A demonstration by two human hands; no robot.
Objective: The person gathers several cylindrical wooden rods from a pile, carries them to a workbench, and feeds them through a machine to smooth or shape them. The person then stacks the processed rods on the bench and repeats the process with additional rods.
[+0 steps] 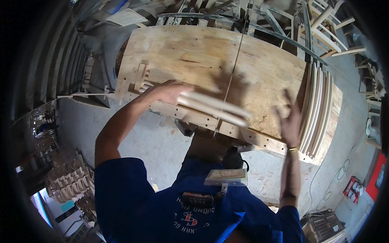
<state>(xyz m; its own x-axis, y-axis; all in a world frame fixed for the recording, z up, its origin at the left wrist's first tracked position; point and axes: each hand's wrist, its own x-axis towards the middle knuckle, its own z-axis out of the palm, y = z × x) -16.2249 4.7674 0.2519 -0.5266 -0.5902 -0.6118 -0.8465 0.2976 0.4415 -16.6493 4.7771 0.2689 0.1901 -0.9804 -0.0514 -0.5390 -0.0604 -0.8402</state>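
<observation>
My left hand [172, 91] is closed around a pair of pale, rounded wooden slats [214, 107]. They slant across the near edge of the plywood tabletop [194, 52], their right ends smeared by motion. My right hand [291, 124] is empty, its fingers spread and somewhat blurred, over the table's right part. Just right of it lies a row of long, slightly curved wooden slats [317, 109], side by side and pointing away from me.
A wooden strip with drilled holes [194, 116] runs along the near edge. At the table's left end stands a small wooden block [141, 76]. A thin cord or rod [234, 73] crosses the tabletop. Metal framing [279, 30] and wooden chair frames [330, 28] stand beyond.
</observation>
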